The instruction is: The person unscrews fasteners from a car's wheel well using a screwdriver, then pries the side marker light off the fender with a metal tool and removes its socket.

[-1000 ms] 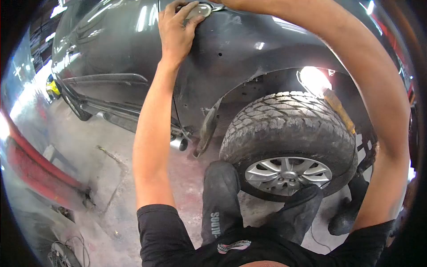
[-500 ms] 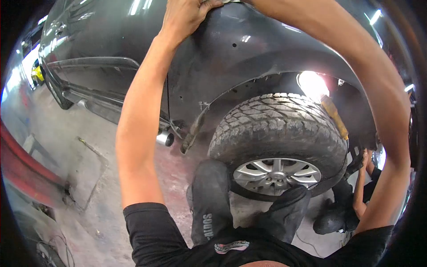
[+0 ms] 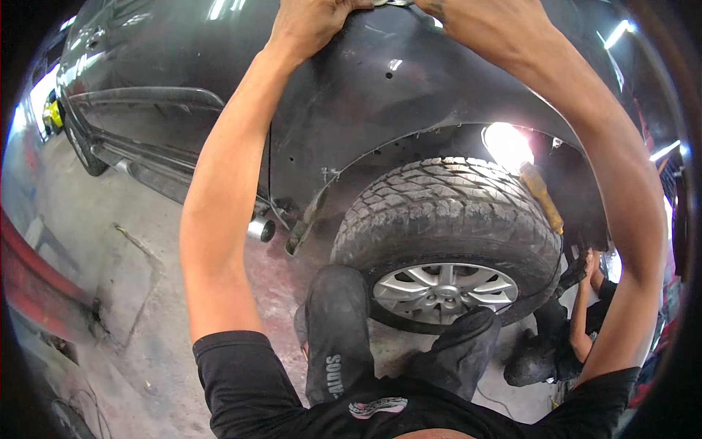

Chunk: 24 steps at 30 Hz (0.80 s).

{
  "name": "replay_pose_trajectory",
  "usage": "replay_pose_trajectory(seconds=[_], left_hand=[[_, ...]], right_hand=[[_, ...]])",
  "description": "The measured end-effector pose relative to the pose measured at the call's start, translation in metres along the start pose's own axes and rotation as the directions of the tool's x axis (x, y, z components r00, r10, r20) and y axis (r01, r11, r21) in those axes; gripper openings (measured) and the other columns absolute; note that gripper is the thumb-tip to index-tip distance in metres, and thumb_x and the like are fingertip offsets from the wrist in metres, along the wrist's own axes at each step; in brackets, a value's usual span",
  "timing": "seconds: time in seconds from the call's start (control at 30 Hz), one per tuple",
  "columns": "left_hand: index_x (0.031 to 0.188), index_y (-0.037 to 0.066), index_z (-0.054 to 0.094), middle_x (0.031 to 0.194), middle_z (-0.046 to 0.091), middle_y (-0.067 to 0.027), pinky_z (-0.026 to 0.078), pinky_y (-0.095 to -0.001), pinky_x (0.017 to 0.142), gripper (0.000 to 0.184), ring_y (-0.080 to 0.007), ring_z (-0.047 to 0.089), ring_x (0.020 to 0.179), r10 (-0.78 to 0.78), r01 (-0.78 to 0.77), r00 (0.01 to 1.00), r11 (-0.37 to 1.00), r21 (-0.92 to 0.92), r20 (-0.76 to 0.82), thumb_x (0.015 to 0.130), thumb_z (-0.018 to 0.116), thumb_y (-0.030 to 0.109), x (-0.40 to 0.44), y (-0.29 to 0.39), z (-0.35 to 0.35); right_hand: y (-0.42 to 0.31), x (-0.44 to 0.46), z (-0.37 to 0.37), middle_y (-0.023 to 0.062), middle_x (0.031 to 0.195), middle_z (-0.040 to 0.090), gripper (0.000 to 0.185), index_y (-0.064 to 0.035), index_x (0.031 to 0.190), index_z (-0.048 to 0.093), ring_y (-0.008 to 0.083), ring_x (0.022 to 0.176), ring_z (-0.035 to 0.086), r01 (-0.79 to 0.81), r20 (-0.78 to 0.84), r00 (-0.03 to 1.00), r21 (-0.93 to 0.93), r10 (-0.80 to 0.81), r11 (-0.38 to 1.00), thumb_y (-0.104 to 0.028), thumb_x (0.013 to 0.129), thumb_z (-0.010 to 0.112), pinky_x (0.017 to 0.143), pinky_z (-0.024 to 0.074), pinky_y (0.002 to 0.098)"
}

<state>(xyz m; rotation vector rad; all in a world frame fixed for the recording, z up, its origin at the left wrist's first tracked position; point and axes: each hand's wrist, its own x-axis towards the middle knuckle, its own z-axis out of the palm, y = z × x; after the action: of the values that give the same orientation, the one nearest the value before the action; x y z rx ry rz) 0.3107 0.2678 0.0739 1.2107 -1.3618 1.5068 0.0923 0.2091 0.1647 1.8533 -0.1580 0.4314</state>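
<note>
At the top edge of the view, both hands are raised in front of the dark grey car body panel [image 3: 344, 95] above the wheel arch. My left hand [image 3: 313, 23] is closed, with its thumb reaching towards a small shiny metal piece [image 3: 393, 3]. The frame edge cuts that piece off, so its kind does not show. From the other side my right hand [image 3: 479, 20] bends towards the same piece, its fingertips partly out of frame. Below the hands are the treaded tire [image 3: 446, 205] and its silver wheel rim [image 3: 446, 293], between my knees.
A lit work lamp [image 3: 541, 194] with a yellow handle rests on the tire. Another person [image 3: 581, 322] crouches low at the right, by the car. An exhaust tip [image 3: 261, 228] sticks out at the left of the arch. A red curved panel [image 3: 44, 271] stands far left.
My right hand has come lower into view, nearer the metal piece. My left hand stays near the same spot. The whole scene has shifted slightly left.
</note>
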Motion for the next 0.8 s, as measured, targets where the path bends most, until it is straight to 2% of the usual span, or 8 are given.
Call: replay_pose_trajectory(seconds=[0.1, 0.17, 0.27, 0.3, 0.37, 0.7, 0.8], left_hand=[[0.116, 0.011, 0.075, 0.113, 0.064, -0.0107, 0.046, -0.0446, 0.093, 0.030, -0.0328, 0.057, 0.106, -0.002, 0.002, 1.000, 1.000, 0.016, -0.011, 0.086, 0.073, 0.011, 0.000, -0.001, 0.001], [0.116, 0.011, 0.074, 0.113, 0.064, -0.0103, 0.045, -0.0449, 0.093, 0.030, -0.0327, 0.057, 0.106, 0.001, -0.001, 1.000, 1.000, 0.020, -0.006, 0.086, 0.073, 0.012, 0.001, -0.001, 0.002], [0.116, 0.011, 0.074, 0.113, 0.064, -0.0102, 0.045, -0.0451, 0.093, 0.031, -0.0327, 0.057, 0.107, -0.004, 0.005, 1.000, 1.000, 0.024, -0.004, 0.085, 0.073, 0.013, 0.000, -0.001, 0.005], [0.117, 0.011, 0.074, 0.114, 0.063, -0.0103, 0.045, -0.0449, 0.093, 0.031, -0.0327, 0.057, 0.108, 0.008, -0.008, 1.000, 0.999, 0.033, -0.012, 0.086, 0.074, 0.014, 0.000, -0.002, 0.004], [0.117, 0.011, 0.074, 0.114, 0.063, -0.0104, 0.045, -0.0447, 0.093, 0.032, -0.0327, 0.056, 0.108, 0.025, -0.025, 1.000, 0.999, 0.041, -0.009, 0.086, 0.074, 0.015, 0.000, -0.003, 0.001], [0.117, 0.010, 0.073, 0.116, 0.063, -0.0114, 0.044, -0.0450, 0.094, 0.032, -0.0332, 0.056, 0.110, -0.009, 0.009, 1.000, 1.000, 0.027, 0.002, 0.085, 0.074, 0.014, 0.000, -0.001, 0.002], [0.117, 0.010, 0.073, 0.116, 0.062, -0.0117, 0.044, -0.0451, 0.094, 0.033, -0.0333, 0.056, 0.110, -0.005, 0.005, 1.000, 1.000, 0.018, 0.002, 0.084, 0.074, 0.014, -0.001, -0.002, 0.002]], right_hand=[[0.001, 0.001, 0.001, 0.0107, 0.073, 0.072, 0.023, -0.0079, 0.076, 0.072, 0.0197, 0.061, 0.069, -0.016, -0.033, 0.999, -0.047, 0.014, 0.999, -0.014, 0.093, 0.058, 0.053, 0.0564, 0.0352], [0.003, -0.004, -0.002, 0.0122, 0.075, 0.073, 0.021, -0.0064, 0.078, 0.073, 0.0225, 0.065, 0.072, 0.094, -0.284, 0.953, -0.055, -0.106, 0.994, -0.013, 0.091, 0.058, 0.056, 0.0577, 0.0366], [0.003, -0.003, 0.012, 0.0135, 0.076, 0.073, 0.019, -0.0049, 0.080, 0.074, 0.0244, 0.068, 0.073, 0.076, -0.217, 0.974, 0.029, -0.068, 0.997, -0.011, 0.090, 0.059, 0.059, 0.0591, 0.0375], [0.003, -0.002, 0.010, 0.0135, 0.076, 0.073, 0.019, -0.0049, 0.080, 0.074, 0.0244, 0.068, 0.073, 0.077, -0.223, 0.972, 0.028, -0.069, 0.997, -0.011, 0.090, 0.059, 0.059, 0.0591, 0.0375], [-0.002, -0.004, 0.005, 0.0133, 0.075, 0.073, 0.017, -0.0050, 0.079, 0.074, 0.0245, 0.066, 0.073, -0.008, -0.111, 0.994, -0.015, 0.007, 1.000, -0.010, 0.088, 0.061, 0.058, 0.0588, 0.0373], [-0.002, -0.008, 0.012, 0.0127, 0.070, 0.071, 0.020, -0.0058, 0.073, 0.070, 0.0219, 0.062, 0.070, -0.038, -0.102, 0.994, 0.041, 0.042, 0.998, -0.011, 0.090, 0.060, 0.052, 0.0570, 0.0368], [-0.004, -0.008, 0.008, 0.0124, 0.070, 0.070, 0.020, -0.0061, 0.074, 0.070, 0.0216, 0.061, 0.070, -0.050, -0.036, 0.998, 0.014, 0.050, 0.999, -0.011, 0.090, 0.060, 0.051, 0.0566, 0.0361]])
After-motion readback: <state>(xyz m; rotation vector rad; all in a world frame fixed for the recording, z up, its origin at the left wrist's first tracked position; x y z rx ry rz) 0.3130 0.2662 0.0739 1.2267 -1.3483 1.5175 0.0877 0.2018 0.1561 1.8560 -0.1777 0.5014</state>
